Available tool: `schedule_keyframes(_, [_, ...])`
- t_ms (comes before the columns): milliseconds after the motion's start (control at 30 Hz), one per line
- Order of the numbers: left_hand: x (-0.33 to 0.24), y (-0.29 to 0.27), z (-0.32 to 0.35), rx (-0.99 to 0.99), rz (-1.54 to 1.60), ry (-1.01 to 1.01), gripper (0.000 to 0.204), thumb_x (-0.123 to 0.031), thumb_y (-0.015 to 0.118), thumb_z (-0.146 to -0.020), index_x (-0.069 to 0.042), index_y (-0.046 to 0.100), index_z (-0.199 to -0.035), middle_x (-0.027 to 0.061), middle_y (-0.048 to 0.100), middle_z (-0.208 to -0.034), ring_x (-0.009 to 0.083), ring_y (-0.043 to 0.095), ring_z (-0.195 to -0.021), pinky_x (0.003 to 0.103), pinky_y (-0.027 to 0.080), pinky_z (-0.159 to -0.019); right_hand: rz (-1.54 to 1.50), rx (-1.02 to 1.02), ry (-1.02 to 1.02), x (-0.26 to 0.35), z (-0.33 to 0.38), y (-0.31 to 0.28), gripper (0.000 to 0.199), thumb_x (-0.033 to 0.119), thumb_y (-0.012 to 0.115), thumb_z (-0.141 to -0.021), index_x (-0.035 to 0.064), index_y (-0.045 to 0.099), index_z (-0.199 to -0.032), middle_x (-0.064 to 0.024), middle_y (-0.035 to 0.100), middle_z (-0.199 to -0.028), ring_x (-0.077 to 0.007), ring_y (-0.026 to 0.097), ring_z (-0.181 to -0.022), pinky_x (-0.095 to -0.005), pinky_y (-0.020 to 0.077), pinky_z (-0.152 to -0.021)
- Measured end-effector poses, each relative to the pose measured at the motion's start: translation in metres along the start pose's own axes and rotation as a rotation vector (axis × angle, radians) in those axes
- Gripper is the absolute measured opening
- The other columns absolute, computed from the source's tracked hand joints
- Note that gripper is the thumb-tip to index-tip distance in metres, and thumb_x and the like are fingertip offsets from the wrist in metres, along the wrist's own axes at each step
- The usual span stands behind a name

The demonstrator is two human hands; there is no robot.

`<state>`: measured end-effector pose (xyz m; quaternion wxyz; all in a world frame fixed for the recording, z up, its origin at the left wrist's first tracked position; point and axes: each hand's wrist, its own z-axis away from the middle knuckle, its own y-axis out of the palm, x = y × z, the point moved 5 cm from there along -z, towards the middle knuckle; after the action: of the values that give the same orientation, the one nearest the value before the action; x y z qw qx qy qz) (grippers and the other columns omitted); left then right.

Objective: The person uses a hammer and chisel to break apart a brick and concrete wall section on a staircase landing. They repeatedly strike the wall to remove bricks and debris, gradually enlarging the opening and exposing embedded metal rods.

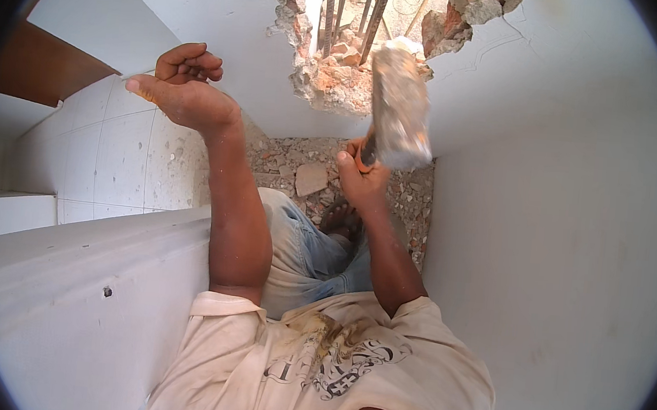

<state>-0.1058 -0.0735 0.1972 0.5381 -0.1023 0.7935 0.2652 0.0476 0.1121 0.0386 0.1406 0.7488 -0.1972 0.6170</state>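
My right hand [364,178] is wrapped round the orange and black handle of a club hammer [402,110]. Its heavy, dusty grey head is raised in front of the broken wall and slightly smeared by motion. Behind it, a rough-edged hole [331,80] in the white wall shows red brick and crumbled mortar. Dark steel rods [375,18] stand upright inside this hole, partly hidden by the hammer at the right. Away to the left, my left hand [188,93] is lifted in the air, thumb apart and fingers loosely bent, with nothing in it.
Brick and mortar rubble [277,161] covers the floor around my foot [339,218], with a larger flat chunk [312,178] among it. A low white wall [87,285] runs close on my left, another wall [550,263] on my right. White tiles [123,144] lie beyond, below a brown panel [47,71].
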Motion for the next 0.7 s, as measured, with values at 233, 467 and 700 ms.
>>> schedule_keyframes(233, [0.003, 0.006, 0.004, 0.073, 0.037, -0.047, 0.085, -0.064, 0.006, -0.094, -0.001, 0.060, -0.074, 0.0072, 0.051, -0.055, 0.0177, 0.046, -0.058, 0.026, 0.039, -0.057, 0.220, 0.061, 0.251, -0.042, -0.018, 0.019, 0.016, 0.016, 0.060, -0.082, 0.0008, 0.055, -0.081, -0.0014, 0.051, -0.062, -0.0125, 0.050, -0.056, -0.0306, 0.0440, -0.056])
schedule_keyframes(467, [0.005, 0.009, 0.005, 0.125, -0.026, -0.048, 0.086, -0.064, 0.006, -0.095, -0.001, 0.059, -0.072, 0.0064, 0.050, -0.055, 0.0170, 0.045, -0.057, 0.027, 0.039, -0.057, 0.028, -0.058, 0.480, -0.027, -0.028, 0.035, 0.016, 0.015, 0.056, -0.081, -0.0008, 0.057, -0.080, -0.0049, 0.055, -0.064, -0.0132, 0.051, -0.057, -0.0329, 0.0411, -0.054])
schedule_keyframes(700, [0.006, 0.009, 0.004, 0.092, -0.031, -0.061, 0.083, -0.064, 0.009, -0.094, -0.001, 0.059, -0.073, 0.0073, 0.051, -0.056, 0.0175, 0.047, -0.058, 0.027, 0.038, -0.057, -0.084, -0.037, -0.126, 0.046, 0.013, -0.013, 0.021, 0.018, 0.057, -0.091, 0.0019, 0.050, -0.078, -0.0032, 0.050, -0.063, -0.0093, 0.044, -0.051, -0.0267, 0.0367, -0.046])
